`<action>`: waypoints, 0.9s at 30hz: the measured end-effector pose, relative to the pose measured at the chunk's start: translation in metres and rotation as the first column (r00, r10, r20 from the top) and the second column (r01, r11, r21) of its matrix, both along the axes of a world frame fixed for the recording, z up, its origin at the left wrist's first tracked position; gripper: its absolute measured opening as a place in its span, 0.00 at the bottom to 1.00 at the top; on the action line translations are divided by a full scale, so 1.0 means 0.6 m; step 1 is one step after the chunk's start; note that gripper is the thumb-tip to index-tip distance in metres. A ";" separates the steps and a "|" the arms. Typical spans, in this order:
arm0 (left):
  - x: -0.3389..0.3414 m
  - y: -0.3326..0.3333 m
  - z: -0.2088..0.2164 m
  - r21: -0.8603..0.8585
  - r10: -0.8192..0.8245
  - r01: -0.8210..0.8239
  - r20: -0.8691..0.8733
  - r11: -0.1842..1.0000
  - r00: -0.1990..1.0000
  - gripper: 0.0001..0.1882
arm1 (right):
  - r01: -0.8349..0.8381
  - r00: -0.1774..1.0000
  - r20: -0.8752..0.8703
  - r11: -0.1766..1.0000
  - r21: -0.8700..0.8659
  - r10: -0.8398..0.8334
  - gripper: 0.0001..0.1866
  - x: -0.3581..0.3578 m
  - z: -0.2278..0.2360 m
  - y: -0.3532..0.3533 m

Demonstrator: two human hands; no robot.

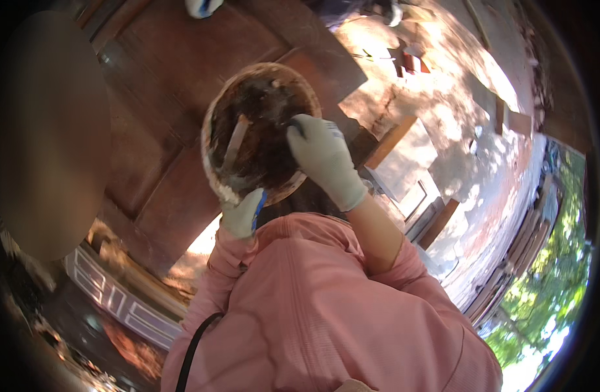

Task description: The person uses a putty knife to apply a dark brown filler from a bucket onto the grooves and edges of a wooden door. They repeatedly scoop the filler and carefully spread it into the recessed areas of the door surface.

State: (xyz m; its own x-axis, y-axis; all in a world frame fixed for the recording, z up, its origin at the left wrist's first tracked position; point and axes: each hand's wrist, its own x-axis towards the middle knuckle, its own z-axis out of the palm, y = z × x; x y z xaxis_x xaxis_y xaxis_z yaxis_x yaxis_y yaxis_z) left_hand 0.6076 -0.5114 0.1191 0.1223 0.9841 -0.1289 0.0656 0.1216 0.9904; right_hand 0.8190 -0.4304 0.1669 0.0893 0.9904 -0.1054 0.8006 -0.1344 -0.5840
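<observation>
A round bucket (pixel 210 134) with a pale, crusted rim is in front of my body, its inside stained dark brown. In it leans a pale, flat stick-like piece (pixel 234 142) with a brownish upper end; its lower end is hard to make out. My left hand (pixel 242 213), in a white glove with a blue patch, is closed on the bucket's near rim. Over the bucket's right side is my right hand (pixel 321 153), also in a white glove. Its fingers are curled by a dark patch, and what they hold, if anything, is hidden.
Brown wooden panels (pixel 162 72) lie under and beyond the bucket. Wooden blocks and boards (pixel 392 142) stand on the sunlit ground to the right. Another person's gloved hand (pixel 202 6) shows at the top edge. A large blurred shape (pixel 55 137) covers the left side.
</observation>
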 end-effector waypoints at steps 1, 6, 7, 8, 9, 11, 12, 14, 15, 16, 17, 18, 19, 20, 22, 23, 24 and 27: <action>0.007 0.010 -0.003 -0.009 0.020 -0.019 0.089 1.000 0.996 0.24 | 0.005 0.995 0.100 0.999 0.050 -0.010 0.11 0.002 -0.004 0.000; -0.037 0.038 -0.057 0.089 -0.151 0.149 0.007 0.985 0.989 0.20 | 0.019 0.999 0.028 0.996 -0.092 -0.016 0.09 -0.014 0.024 0.015; -0.055 0.032 -0.077 0.145 -0.216 0.226 -0.081 0.963 0.973 0.18 | 0.086 0.996 -0.013 0.993 -0.077 -0.087 0.10 -0.015 0.025 0.013; -0.073 0.022 -0.099 0.179 -0.298 0.328 -0.173 0.928 0.939 0.17 | 0.136 0.987 -0.072 0.983 -0.127 -0.146 0.11 -0.004 0.018 -0.001; -0.096 0.025 -0.109 0.226 -0.345 0.404 -0.260 0.887 0.902 0.16 | 0.163 0.969 -0.162 0.974 -0.155 -0.188 0.11 -0.001 0.011 -0.005; -0.122 0.046 -0.124 0.283 -0.428 0.533 -0.358 0.797 0.830 0.14 | 0.266 0.923 -0.271 0.962 -0.061 -0.273 0.13 -0.005 -0.025 -0.018; -0.145 0.060 -0.128 0.288 -0.458 0.578 -0.388 0.764 0.799 0.13 | 0.243 0.906 -0.312 0.955 -0.168 -0.285 0.13 -0.002 -0.004 -0.011; -0.197 0.092 -0.208 0.202 -0.581 0.617 -0.214 0.760 0.785 0.13 | 0.330 0.882 -0.334 0.942 -0.068 -0.333 0.12 0.007 -0.004 -0.031; -0.164 0.105 -0.190 0.203 -0.635 0.663 -0.191 0.721 0.749 0.15 | 0.372 0.872 -0.333 0.928 -0.028 -0.359 0.12 0.019 -0.011 -0.047; -0.117 0.116 -0.135 0.205 -0.680 0.703 -0.180 0.681 0.711 0.16 | 0.404 0.852 -0.332 0.912 -0.073 -0.405 0.12 0.031 -0.013 -0.060; -0.111 0.122 -0.129 0.153 -0.705 0.723 -0.159 0.674 0.691 0.16 | 0.428 0.842 -0.329 0.901 -0.072 -0.427 0.13 0.036 -0.003 -0.071; -0.104 0.122 -0.122 0.111 -0.723 0.735 -0.134 0.668 0.678 0.16 | 0.446 0.835 -0.324 0.892 -0.074 -0.445 0.14 0.046 0.008 -0.083; -0.124 0.132 -0.156 0.023 -0.721 0.727 -0.111 0.686 0.684 0.16 | 0.455 0.831 -0.328 0.888 -0.067 -0.450 0.14 0.052 0.022 -0.083; -0.136 0.134 -0.148 -0.083 -0.715 0.710 -0.091 0.699 0.693 0.15 | 0.456 0.825 -0.334 0.886 -0.080 -0.455 0.15 0.053 0.025 -0.085; -0.090 0.122 -0.100 -0.129 -0.644 0.675 0.216 0.726 0.734 0.14 | 0.485 0.805 -0.376 0.874 -0.029 -0.459 0.14 0.067 0.036 -0.097; -0.070 0.118 -0.072 -0.155 -0.582 0.631 0.267 0.760 0.768 0.14 | 0.509 0.774 -0.451 0.861 0.026 -0.444 0.14 0.067 0.040 -0.093; -0.046 0.114 -0.046 -0.186 -0.523 0.594 0.322 0.783 0.789 0.14 | 0.490 0.732 -0.548 0.872 0.010 -0.405 0.14 0.079 0.053 -0.099; -0.054 0.093 -0.043 -0.121 -0.459 0.476 0.145 0.871 0.876 0.15 | 0.392 0.345 -0.856 0.888 -0.241 -0.385 0.16 0.103 0.065 -0.119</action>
State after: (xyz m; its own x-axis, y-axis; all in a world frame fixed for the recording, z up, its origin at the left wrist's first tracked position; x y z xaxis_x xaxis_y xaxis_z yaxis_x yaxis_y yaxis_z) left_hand 0.5753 -0.4556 0.0934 0.5851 0.7782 -0.2283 0.0455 0.2495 0.9673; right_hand 0.8805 -0.5018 0.2059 0.3294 0.8716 -0.3631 -0.2745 -0.2796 -0.9200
